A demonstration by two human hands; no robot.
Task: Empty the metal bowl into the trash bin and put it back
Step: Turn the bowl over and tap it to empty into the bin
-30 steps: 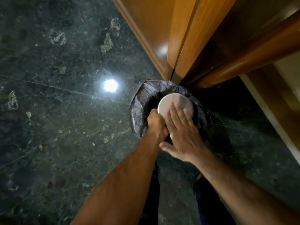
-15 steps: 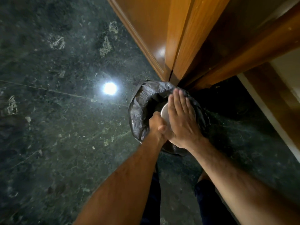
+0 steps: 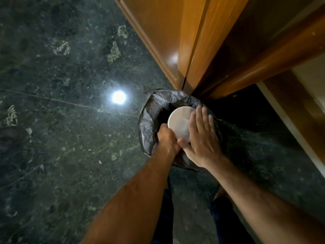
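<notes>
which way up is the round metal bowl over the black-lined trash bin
Upside down: the round metal bowl shows its flat base over the black-lined trash bin; left hand grips its rim, right hand lies flat on it.

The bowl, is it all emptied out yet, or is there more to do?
Carried over and flipped: the metal bowl hangs bottom-up over the trash bin. In hand: left hand grips its rim, right hand lies flat on its base. Whether it is empty is hidden. Left: putting it back.
</notes>
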